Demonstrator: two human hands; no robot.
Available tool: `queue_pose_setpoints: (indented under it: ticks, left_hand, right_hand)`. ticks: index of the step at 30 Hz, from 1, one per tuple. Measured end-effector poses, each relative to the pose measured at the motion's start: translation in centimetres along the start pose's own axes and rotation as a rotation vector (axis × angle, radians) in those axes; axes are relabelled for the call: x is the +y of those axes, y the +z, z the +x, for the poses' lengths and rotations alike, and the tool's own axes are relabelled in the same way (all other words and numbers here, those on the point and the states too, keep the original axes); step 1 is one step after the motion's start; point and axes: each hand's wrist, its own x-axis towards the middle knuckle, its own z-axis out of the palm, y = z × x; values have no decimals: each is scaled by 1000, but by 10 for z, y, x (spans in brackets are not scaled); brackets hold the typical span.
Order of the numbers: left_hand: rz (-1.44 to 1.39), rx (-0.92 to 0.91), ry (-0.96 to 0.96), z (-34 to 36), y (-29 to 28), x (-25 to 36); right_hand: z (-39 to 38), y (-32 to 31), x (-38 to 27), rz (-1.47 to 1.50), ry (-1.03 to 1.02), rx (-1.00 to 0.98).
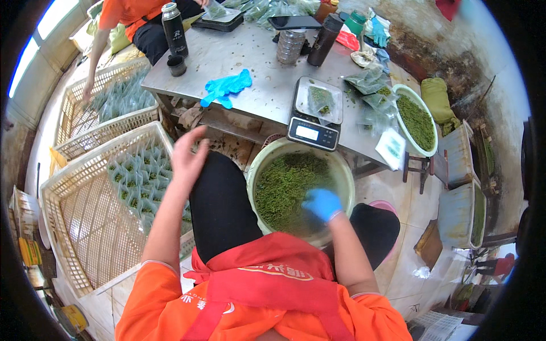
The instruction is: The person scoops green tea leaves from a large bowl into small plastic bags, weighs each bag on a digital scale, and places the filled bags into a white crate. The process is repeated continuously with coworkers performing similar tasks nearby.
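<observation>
Between my knees stands a pale round tub (347,176) holding a heap of small green berries (284,184) that look like green peppercorns. My right hand (322,204), in a blue glove, is over the heap on its right side; its fingertips are blurred. Bare and raised above my left thigh, my left hand (189,156) has its fingers apart with nothing in them. Beside it a plastic crate (85,221) holds rows of clear bags (142,179) filled with berries. On the table edge ahead, a digital scale (313,135) carries a filled clear bag (321,101).
A metal table (264,68) bears a loose blue glove (226,88), flasks (174,31) and filled bags (372,91). Right of it is another berry basin (418,122). At far left a person in orange (128,14) reaches toward a second crate (71,116).
</observation>
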Motion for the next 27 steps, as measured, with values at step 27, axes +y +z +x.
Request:
queue_pose_setpoints:
  ticks: [27]
  left_hand:
    - [-799, -913, -231, -26, 138, 98]
  right_hand:
    - [36, -24, -41, 915, -80, 356]
